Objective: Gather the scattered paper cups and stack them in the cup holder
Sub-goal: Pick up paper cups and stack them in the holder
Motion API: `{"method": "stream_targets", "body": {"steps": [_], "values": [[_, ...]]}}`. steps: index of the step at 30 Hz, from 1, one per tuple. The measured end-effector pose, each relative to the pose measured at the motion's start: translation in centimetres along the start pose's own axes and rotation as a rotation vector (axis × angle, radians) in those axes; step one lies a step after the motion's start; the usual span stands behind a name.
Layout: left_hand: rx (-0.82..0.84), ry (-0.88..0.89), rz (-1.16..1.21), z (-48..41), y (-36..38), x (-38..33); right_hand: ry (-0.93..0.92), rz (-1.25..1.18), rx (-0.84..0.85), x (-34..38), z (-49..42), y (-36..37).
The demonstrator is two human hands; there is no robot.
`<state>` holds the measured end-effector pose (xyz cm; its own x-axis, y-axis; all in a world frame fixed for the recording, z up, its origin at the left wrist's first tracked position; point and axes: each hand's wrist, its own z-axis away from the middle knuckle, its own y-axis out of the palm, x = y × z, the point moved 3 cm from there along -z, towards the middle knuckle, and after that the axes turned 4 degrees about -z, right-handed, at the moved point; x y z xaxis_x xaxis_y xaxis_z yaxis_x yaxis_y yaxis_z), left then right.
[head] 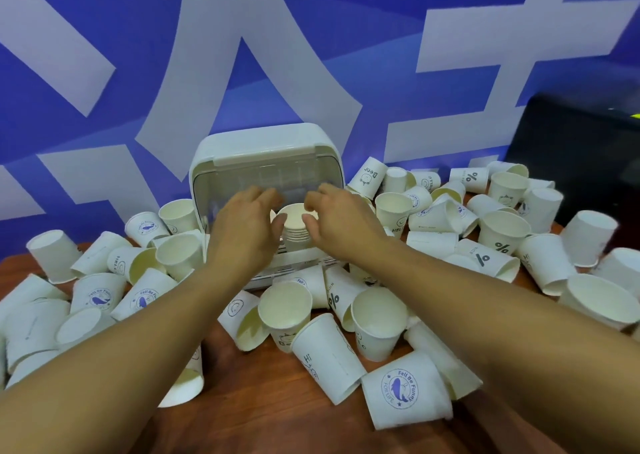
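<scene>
Paper cup stack (295, 227) sat mid-frame in cup holder (266, 152), left hand (246, 234) & right hand (341, 223) apparently gripping its sides. Next: let go, fetch loose cups (377, 322) off worktop (249, 394).

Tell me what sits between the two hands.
In the head view, a stack of nested paper cups stands mouth up between the left hand and right hand, inside the open cup holder; both thumbs touch its sides.

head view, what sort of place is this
Probably an office or event space rather than a home: a blue wall banner with huge white characters, a wooden table heaped with printed paper cups, and a black device at the far right.
</scene>
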<state>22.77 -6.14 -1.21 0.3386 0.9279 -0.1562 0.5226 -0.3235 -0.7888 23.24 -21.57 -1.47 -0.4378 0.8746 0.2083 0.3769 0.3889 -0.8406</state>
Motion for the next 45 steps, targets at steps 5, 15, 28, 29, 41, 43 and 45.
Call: {"method": "stream_targets", "body": {"steps": [5,15,28,29,41,43,45], "values": [[-0.022,0.16,0.048,-2.7,-0.7,-4.4,0.141,-0.022,-0.112,-3.3,0.1,-4.3],[0.263,0.304,-0.104,-11.1,3.6,-12.6,0.591,0.193,0.041,-16.0,1.6,-9.3],[0.501,0.384,-0.396,-19.0,13.3,-15.4,0.807,0.091,0.198,-23.1,2.0,-6.1],[0.514,0.377,-0.405,-19.2,14.1,-15.4,0.805,0.084,0.21,-23.2,2.0,-5.8],[0.415,0.327,-0.663,-19.7,19.9,-16.1,0.784,0.019,0.232,-24.1,1.6,-4.7],[0.402,0.321,-0.681,-19.6,20.4,-16.1,0.78,-0.002,0.237,-24.1,1.5,-4.5],[0.391,0.316,-0.679,-19.6,20.8,-16.1,0.777,-0.019,0.227,-24.0,1.4,-4.4]]}}
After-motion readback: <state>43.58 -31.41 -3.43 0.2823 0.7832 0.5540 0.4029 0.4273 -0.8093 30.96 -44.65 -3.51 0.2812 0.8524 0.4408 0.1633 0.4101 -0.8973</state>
